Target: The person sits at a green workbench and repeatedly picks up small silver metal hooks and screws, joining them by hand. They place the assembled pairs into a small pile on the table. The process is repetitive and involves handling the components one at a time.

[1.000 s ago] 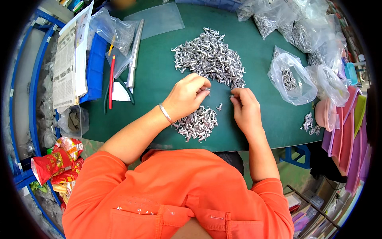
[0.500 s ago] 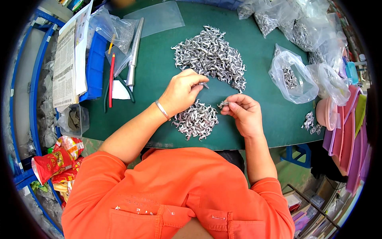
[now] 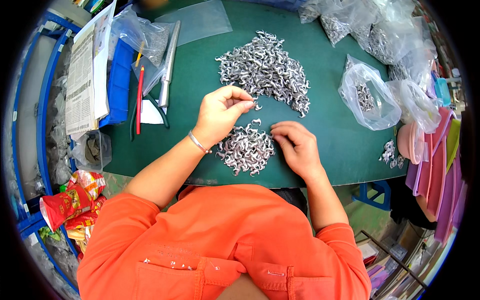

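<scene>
Picking, maybe: left hand (image 3: 218,111) pinches a curvy metal piece (image 3: 258,106); right hand (image 3: 298,146) curls, hold unclear, small pile (image 3: 246,152) beside its fingers. Next needs gentleness.

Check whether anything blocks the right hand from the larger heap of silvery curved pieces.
Nothing visible does: only green tabletop separates the right hand from the larger heap of silvery, curved, metal-looking pieces; the left hand is left of that gap.

Green table (image 3: 192,75), blue rack (image 3: 41,107), blue stool (image 3: 384,194)
</scene>
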Available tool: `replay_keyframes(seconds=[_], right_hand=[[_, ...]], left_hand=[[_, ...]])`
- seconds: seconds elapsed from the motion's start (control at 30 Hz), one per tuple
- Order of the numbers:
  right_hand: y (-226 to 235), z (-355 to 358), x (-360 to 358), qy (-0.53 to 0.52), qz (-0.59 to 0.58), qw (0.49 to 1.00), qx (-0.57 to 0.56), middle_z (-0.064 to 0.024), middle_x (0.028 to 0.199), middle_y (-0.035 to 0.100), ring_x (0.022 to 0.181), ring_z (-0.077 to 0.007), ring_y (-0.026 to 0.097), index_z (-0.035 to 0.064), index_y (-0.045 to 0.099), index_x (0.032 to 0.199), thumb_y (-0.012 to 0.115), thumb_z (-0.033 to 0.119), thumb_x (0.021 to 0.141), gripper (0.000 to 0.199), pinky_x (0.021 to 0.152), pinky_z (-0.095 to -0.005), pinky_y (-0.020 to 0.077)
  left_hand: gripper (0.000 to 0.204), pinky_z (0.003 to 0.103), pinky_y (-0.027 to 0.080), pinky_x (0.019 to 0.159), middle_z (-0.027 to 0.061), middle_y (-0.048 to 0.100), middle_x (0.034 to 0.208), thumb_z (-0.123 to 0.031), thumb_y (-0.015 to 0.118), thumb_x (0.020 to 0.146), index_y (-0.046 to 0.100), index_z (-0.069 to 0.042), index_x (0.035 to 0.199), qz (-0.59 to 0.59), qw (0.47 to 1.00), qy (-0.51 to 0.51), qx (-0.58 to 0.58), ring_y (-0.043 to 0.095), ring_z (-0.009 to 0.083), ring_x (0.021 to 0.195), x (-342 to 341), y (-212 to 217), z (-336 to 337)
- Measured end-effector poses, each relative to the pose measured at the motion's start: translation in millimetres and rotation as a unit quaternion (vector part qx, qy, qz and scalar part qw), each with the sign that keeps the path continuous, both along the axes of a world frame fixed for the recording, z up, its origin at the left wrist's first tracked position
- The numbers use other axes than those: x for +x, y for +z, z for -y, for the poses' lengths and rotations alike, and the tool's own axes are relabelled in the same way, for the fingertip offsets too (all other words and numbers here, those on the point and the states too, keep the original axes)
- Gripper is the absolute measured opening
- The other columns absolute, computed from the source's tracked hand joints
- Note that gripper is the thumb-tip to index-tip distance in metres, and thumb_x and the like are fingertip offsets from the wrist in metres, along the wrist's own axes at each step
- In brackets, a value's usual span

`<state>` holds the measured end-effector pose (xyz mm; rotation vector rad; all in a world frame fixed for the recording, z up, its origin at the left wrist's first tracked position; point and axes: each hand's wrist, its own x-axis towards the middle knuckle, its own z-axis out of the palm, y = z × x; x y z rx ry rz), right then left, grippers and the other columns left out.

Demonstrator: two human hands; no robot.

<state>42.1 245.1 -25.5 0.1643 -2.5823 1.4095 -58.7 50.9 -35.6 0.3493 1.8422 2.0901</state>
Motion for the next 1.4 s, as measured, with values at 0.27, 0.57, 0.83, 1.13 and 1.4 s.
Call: replay_keyframes(seconds=[0.27, 0.57, 0.83, 1.13, 1.4], right_hand=[[-1, 20, -36, 0.06, -0.059, 0.992, 0.096, -0.0098, 0.087, 0.059, 0.085, -0.0292, 0.059, 0.0044, 0.069, 0.092, 0.065, -0.002, 0.077, 0.017, 0.073, -0.0394, 0.049], [-2, 17, -34, 0.066, -0.012, 0.986, 0.15, -0.0118, 0.089, 0.06, 0.086, -0.0323, 0.06, 0.003, 0.065, 0.088, 0.064, 0.0, 0.078, 0.011, 0.076, -0.0416, 0.0493], [5, 14, -24, -0.026, 0.037, 0.986, 0.158, -0.0157, 0.091, 0.059, 0.084, -0.036, 0.061, 0.0026, 0.063, 0.105, 0.065, 0.001, 0.08, 0.026, 0.074, -0.044, 0.0511], [3, -3, -20, -0.057, 0.038, 0.995, 0.072, -0.0119, 0.09, 0.064, 0.078, -0.027, 0.065, 0.0014, 0.068, 0.094, 0.065, -0.003, 0.081, 0.014, 0.071, -0.0363, 0.0533], [4, -4, -10, -0.103, 0.225, 0.876, -0.413, -0.0085, 0.09, 0.068, 0.08, -0.0158, 0.067, -0.0033, 0.066, 0.1, 0.064, -0.005, 0.087, 0.012, 0.068, -0.0272, 0.0564]], left_hand=[[0.024, 0.031, 0.057, 0.086, 0.0144, 0.066, 0.103, 0.012, 0.062, 0.087, 0.057, 0.006, 0.109, -0.06, 0.996, -0.013, 0.057, 0.068, 0.0216, 0.096, 21, 4, 10], [0.029, 0.032, 0.057, 0.086, 0.0146, 0.064, 0.103, 0.016, 0.059, 0.086, 0.055, 0.005, 0.113, -0.174, 0.984, -0.014, 0.025, 0.067, 0.0252, 0.101, 27, 10, 15], [0.022, 0.027, 0.053, 0.07, 0.0117, 0.065, 0.097, 0.009, 0.067, 0.08, 0.063, 0.001, 0.101, -0.272, 0.957, -0.053, -0.087, 0.065, 0.0164, 0.083, 22, 26, 20], [0.018, 0.034, 0.05, 0.07, 0.0099, 0.06, 0.086, -0.005, 0.074, 0.077, 0.066, -0.002, 0.093, -0.394, 0.89, -0.108, -0.203, 0.06, 0.0281, 0.08, -4, 13, 12], [0.02, 0.039, 0.051, 0.07, 0.0114, 0.058, 0.086, -0.003, 0.074, 0.074, 0.063, -0.003, 0.091, -0.428, 0.85, -0.082, -0.295, 0.06, 0.0316, 0.08, -10, -11, -11]])
